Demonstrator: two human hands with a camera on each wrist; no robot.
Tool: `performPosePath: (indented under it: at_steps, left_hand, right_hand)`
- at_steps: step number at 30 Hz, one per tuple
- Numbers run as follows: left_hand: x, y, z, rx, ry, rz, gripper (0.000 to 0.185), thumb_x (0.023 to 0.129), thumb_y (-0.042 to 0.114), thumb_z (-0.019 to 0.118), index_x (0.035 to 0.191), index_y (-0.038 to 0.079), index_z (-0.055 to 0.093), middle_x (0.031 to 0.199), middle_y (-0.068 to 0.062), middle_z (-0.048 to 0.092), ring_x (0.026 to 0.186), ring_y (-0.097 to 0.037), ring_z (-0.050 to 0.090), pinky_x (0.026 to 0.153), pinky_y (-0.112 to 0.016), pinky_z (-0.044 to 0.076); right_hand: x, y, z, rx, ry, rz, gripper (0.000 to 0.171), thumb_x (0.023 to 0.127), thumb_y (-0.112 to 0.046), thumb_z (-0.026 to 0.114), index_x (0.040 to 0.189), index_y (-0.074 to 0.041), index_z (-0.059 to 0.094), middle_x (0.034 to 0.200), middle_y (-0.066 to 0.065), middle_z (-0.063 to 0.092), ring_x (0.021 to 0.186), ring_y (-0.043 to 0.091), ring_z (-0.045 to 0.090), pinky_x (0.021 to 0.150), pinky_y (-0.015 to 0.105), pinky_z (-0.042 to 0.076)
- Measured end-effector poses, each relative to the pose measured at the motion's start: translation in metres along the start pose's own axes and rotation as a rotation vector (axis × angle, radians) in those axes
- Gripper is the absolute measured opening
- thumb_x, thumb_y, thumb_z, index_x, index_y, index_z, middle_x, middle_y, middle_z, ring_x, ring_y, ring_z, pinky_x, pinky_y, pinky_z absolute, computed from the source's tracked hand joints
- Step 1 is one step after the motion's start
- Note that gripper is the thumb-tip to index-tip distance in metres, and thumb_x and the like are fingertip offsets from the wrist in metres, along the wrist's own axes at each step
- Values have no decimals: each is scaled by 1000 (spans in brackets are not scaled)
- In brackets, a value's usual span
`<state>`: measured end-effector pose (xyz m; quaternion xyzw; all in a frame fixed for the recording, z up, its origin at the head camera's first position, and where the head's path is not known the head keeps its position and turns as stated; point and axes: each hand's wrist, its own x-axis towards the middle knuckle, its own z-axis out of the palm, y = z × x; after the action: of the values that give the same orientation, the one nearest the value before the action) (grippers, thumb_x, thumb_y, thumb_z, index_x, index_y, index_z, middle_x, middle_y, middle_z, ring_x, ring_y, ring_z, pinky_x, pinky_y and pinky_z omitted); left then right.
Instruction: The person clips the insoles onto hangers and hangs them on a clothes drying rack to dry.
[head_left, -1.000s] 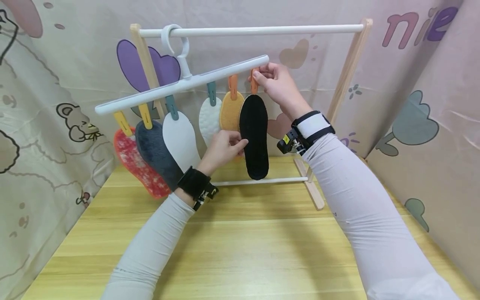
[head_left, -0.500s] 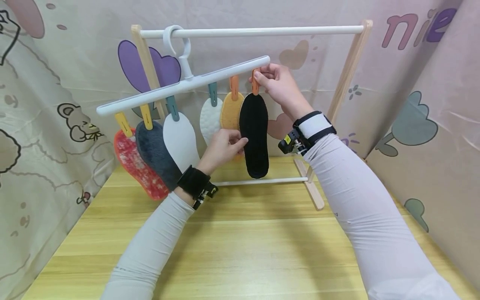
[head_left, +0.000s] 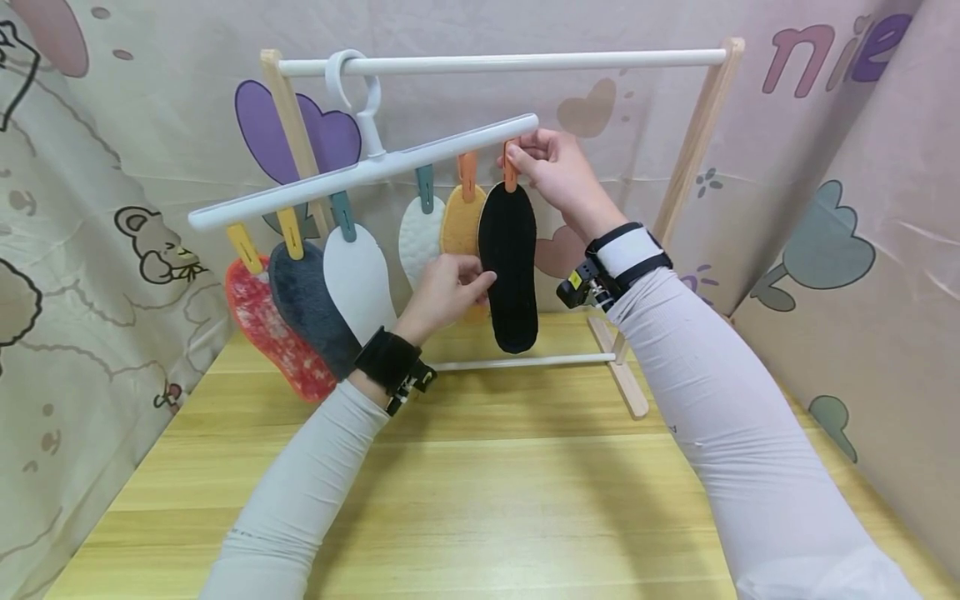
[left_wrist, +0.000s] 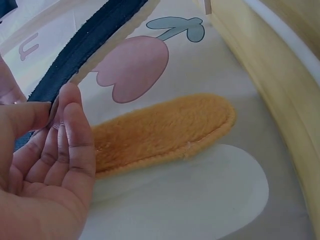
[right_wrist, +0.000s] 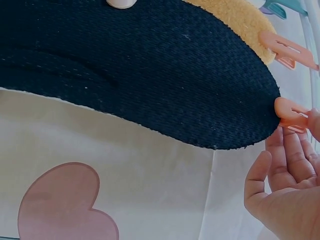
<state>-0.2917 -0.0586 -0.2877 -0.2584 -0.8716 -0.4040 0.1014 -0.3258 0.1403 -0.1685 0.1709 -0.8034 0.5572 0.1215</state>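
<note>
A black insole [head_left: 512, 271] hangs upright near the right end of a tilted white hanger [head_left: 420, 154]. My left hand [head_left: 442, 292] pinches its left edge between thumb and fingers. At its top, my right hand [head_left: 558, 171] pinches an orange clip [head_left: 511, 173], whose tip overlaps the insole's upper edge in the right wrist view. Just behind hangs a yellow insole [left_wrist: 165, 130] from a second orange clip [head_left: 467, 177]. Farther left on the hanger, clips hold a white textured insole [head_left: 420, 237], a smooth white insole [head_left: 358, 275], a dark grey insole [head_left: 307, 292] and a red patterned insole [head_left: 273, 325].
The hanger's hook [head_left: 345, 75] loops over the white top rod [head_left: 540, 61] of a wooden stand [head_left: 697, 142]. A lower white rod [head_left: 532, 361] runs close above the wooden table [head_left: 510, 500]. Printed cloth [head_left: 847, 167] surrounds the table at the back and sides.
The black insole has risen slightly toward the orange clip, my left hand moving up a little with it. My right hand stays at the clip.
</note>
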Motion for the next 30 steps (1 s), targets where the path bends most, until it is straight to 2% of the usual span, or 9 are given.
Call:
performPosePath:
  at_steps: [5,21,26,30]
  left_hand:
    - [1,1,-1,13,3,4,30,108,23,67,83,8,74,76,-7,75,75,-20,69,70,-29,47]
    - [3,5,-2,5,-9,-15,29,108,24,67,86,8,74,77,-7,76,78,-20,71,74,-29,49]
    - [3,3,0,2,1,-7,29,108,24,68,85,8,74,76,-7,76,76,-20,71,73,-29,49]
    - [2,0,2,-11,7,-5,29,107,25,68,86,8,75,76,-7,76,76,-19,71,72,-28,49]
  right_hand:
    - [-1,0,0,8,-8,-6,31,111,-26,61,129,-2,68,112,5,79,93,9,60,76,23,38]
    - [-4,2,0,22,-17,3,33,111,-27,61,129,-1,68,110,4,78,85,14,52,74,23,35]
    - [-5,6,0,23,-25,4,35,110,-31,62,130,-4,69,115,7,77,86,15,51,76,25,34]
    - [-5,11,1,33,-27,-20,36,109,-32,63,129,-3,69,110,6,77,87,12,53,74,23,35]
